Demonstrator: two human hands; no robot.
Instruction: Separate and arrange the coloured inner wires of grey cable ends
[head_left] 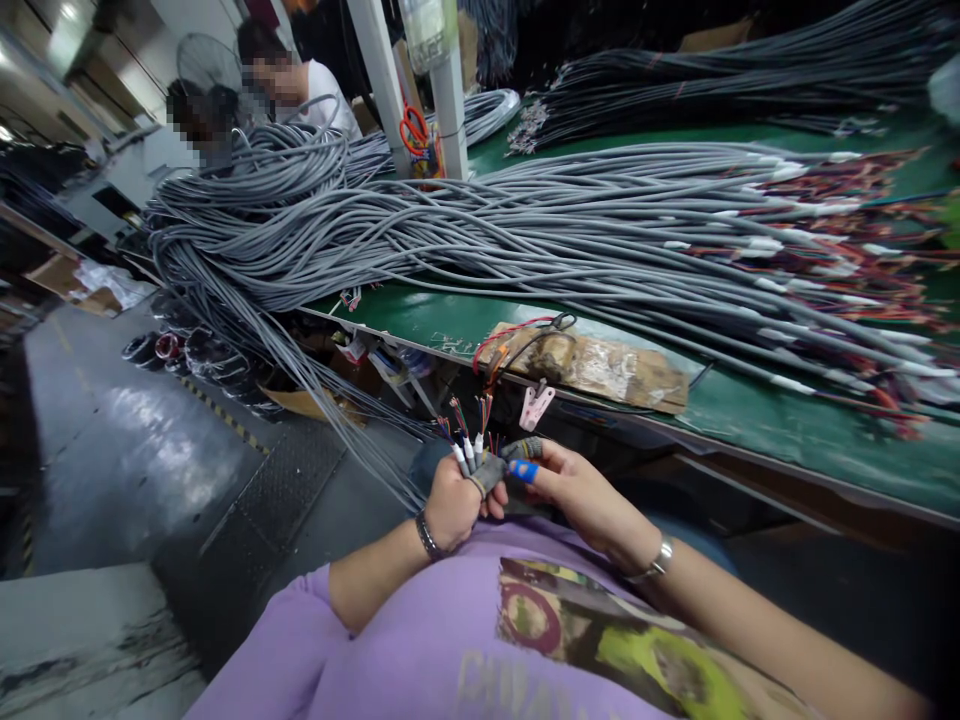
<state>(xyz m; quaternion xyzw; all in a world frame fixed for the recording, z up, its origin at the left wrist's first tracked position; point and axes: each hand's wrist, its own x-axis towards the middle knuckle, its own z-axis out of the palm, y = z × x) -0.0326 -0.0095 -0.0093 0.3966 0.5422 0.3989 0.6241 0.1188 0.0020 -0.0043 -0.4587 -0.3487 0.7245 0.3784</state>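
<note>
L. hand (450, 510) fisted round 3 cable ends (469, 450), wires (484, 408) fanned up. R. hand (581, 495) fingers (525, 470) pinch same bundle.

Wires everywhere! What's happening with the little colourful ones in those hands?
A person in a purple shirt sits by a green workbench. Their left hand is closed around a small bunch of grey cable ends, with thin coloured wires poking up from them. The right hand, wearing a blue fingertip cover, meets the bunch from the side. A huge heap of grey cables lies across the bench, and another person is at its far end.
</note>
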